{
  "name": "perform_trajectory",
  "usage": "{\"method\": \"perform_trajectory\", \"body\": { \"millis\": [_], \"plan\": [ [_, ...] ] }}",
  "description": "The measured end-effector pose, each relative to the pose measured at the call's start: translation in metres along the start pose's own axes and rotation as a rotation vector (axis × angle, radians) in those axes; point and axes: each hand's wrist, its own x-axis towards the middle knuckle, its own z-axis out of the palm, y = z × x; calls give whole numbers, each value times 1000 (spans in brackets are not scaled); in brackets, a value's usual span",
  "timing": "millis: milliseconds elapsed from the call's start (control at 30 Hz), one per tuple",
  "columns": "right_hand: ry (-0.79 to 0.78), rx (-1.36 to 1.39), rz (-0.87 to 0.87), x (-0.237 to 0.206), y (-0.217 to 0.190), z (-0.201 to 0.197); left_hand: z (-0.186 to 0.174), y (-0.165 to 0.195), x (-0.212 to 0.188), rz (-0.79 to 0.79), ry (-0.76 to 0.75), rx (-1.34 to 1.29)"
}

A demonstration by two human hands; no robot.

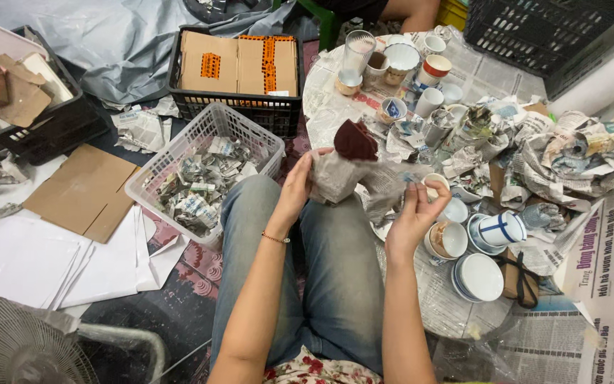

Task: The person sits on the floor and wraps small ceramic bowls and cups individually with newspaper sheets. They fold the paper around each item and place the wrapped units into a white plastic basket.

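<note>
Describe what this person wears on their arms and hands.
Both forearms are bare, with no sleeves in view and no gloves. The left hand has a thin orange-gold bracelet at its wrist. The right hand shows no ring, watch or band. Fingers are uncovered.
</note>
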Motion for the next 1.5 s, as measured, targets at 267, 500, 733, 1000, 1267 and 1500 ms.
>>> {"method": "perform_trajectory", "body": {
  "millis": [267, 500, 733, 1000, 1267, 1500],
  "plan": [
    [-193, -307, -130, -12, -22, 8, 4, -1, -2, 33, -98, 227],
    [-184, -375, -218, -19, -58, 25, 2, -10, 3, 286, 255, 451],
    [-16, -542, -286, -21, -49, 11, -4, -1, 0, 405, 210, 276],
    [-14, -111, -12, -18, -47, 1, 1, 18, -11, 347, 406, 610],
    [-86, -907, -197, -22, -33, -18, 1, 19, -12, 607, 244, 587],
    [-148, -711, 33, -10, 25, -61, -31, -5, 2, 208, 73, -107]
  ]
}}
